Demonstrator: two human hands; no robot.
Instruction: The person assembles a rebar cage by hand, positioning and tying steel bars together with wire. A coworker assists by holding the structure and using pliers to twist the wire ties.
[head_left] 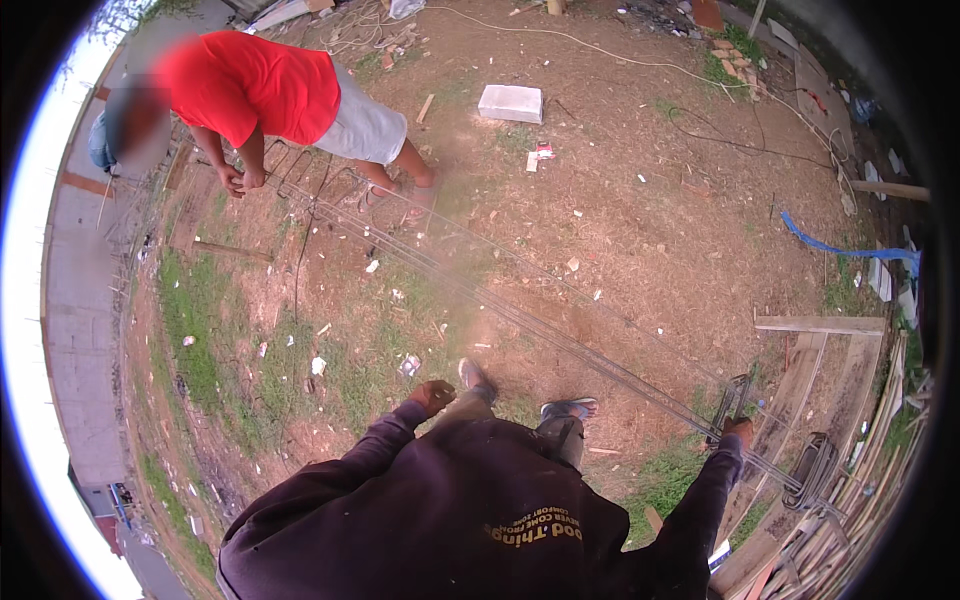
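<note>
Long thin steel rods (560,335) run diagonally from a co-worker at the upper left to the planks at my right. At their right end my right hand (738,430) is closed on a bundle of rectangular steel stirrups (730,403) set around the rods. Another stack of stirrups (815,468) hangs round the rods farther right. My left hand (433,397) is held out in front of my body, away from the rods. Its fingers are curled in, and nothing shows in them.
A co-worker in a red shirt (255,85) bends over the rods' far end, hands (240,182) together there. A pale block (511,103) lies on the dirt. Wooden planks (845,385) and a pile of sticks stand at right. A blue strap (850,245) and a cable (600,58) lie farther off.
</note>
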